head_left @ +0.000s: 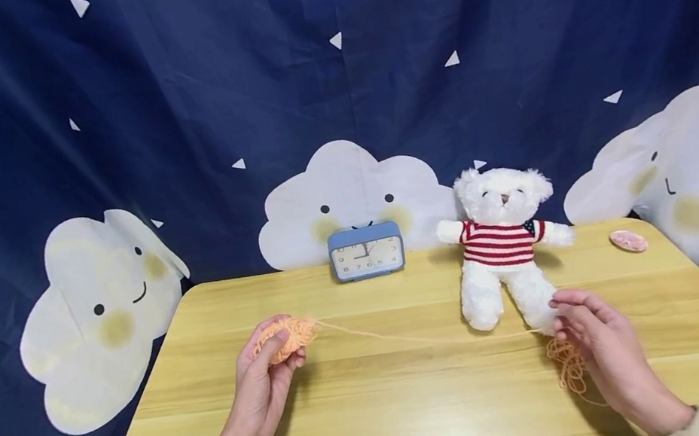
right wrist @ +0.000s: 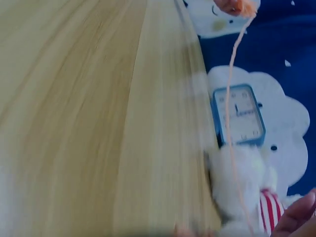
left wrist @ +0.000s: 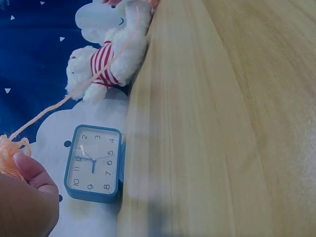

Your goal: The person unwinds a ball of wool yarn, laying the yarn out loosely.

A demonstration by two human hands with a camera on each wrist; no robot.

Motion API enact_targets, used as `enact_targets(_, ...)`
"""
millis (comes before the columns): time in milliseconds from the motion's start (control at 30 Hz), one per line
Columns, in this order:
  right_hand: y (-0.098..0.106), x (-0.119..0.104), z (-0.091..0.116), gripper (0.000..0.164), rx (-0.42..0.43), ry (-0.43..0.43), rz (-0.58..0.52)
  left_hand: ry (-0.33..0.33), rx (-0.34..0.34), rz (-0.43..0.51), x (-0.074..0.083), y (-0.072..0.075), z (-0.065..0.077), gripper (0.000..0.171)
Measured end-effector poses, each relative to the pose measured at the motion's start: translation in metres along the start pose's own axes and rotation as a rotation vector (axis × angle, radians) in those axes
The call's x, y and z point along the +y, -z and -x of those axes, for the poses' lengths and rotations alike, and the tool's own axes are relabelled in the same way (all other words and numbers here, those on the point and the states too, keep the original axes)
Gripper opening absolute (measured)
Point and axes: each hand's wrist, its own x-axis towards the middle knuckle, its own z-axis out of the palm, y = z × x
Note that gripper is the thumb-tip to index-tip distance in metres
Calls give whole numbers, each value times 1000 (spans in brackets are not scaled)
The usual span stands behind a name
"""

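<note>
My left hand (head_left: 264, 384) grips a small bundle of peach-orange yarn (head_left: 299, 333) above the table's left part. From it a single strand (head_left: 403, 337) runs across to my right hand (head_left: 606, 345), which pinches it between thumb and fingers. Below the right hand's fingers hangs a loose tangle of the same yarn (head_left: 569, 365). In the left wrist view the thumb presses on the yarn bundle (left wrist: 11, 155) at the left edge. The right wrist view shows the strand (right wrist: 229, 106) slanting away toward the left hand; only part of the right hand (right wrist: 298, 217) shows there.
A white teddy bear (head_left: 504, 239) in a red-striped sweater sits behind the strand, near the right hand. At the table's back edge stands a blue alarm clock (head_left: 366, 252). A pink oval object (head_left: 628, 241) lies at the back right. A dark blue cloud-print curtain (head_left: 181, 107) hangs behind.
</note>
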Motion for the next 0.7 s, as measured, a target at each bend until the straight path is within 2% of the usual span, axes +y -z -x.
enact_targets(200, -45, 14, -2, 22, -98, -22, 147, 3, 0, 0, -1, 0, 1, 18)
enact_targets(333, -76, 26, -4, 23, -138, -69, 250, 4, 2, -2, -1, -1, 0, 19)
enact_targets(467, -100, 36, -6, 34, -204, -150, 327, 5, -1, 2, -2, -3, 0, 19)
enact_targets(567, -114, 44, -9, 45, -308, -212, 355, 6, 2, 3, -3, -3, -1, 20)
enact_targets(700, -128, 57, -12, 60, -450, -286, 329, 11, -1, 7, -4, -4, -1, 19)
